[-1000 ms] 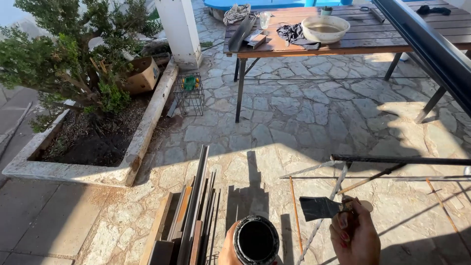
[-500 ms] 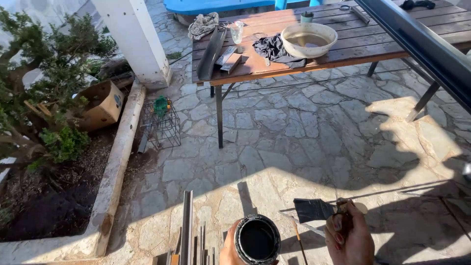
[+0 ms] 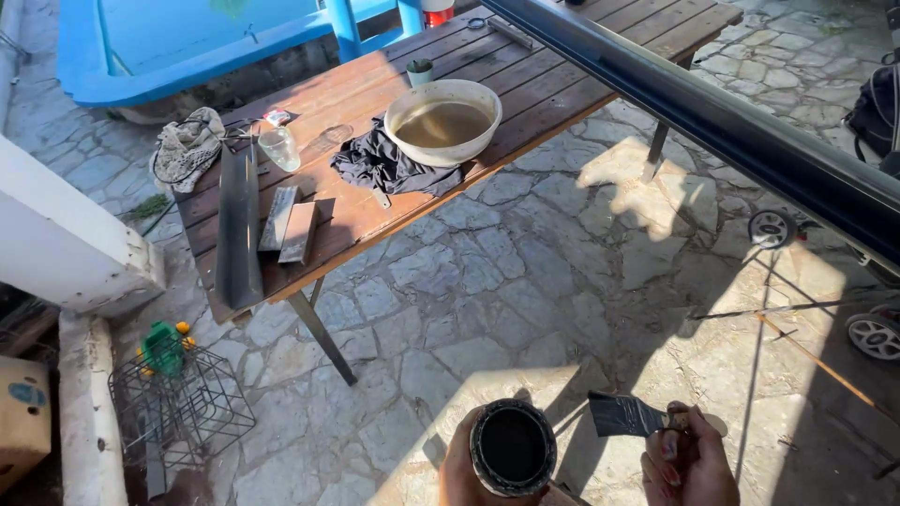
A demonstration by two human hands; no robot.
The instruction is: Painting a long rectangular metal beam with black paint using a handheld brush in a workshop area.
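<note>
My left hand point(image 3: 461, 467) grips a round can of black paint point(image 3: 512, 447) from below, its open top facing me at the bottom middle. My right hand point(image 3: 688, 464) holds a flat paintbrush point(image 3: 624, 415) by the handle, its black-coated bristles pointing left toward the can, a short gap apart. Both hands hover over the stone paving. A long black metal bar point(image 3: 741, 126) runs diagonally across the upper right, above and beyond the brush.
A wooden table point(image 3: 562, 94) stands ahead with a bowl of murky liquid point(image 3: 442, 121), dark cloth point(image 3: 379, 166), glass point(image 3: 279, 148), metal pieces point(image 3: 240, 225) and rag point(image 3: 187, 148). A wire cage point(image 3: 183, 408) and white pillar point(image 3: 66, 244) lie left, wheels point(image 3: 874, 334) right, a blue pool point(image 3: 206, 37) behind.
My view has swung up and right: the planter and shrub left the frame, and the table, pool and black bar came closer. Both hands keep the same hold on can and brush.
</note>
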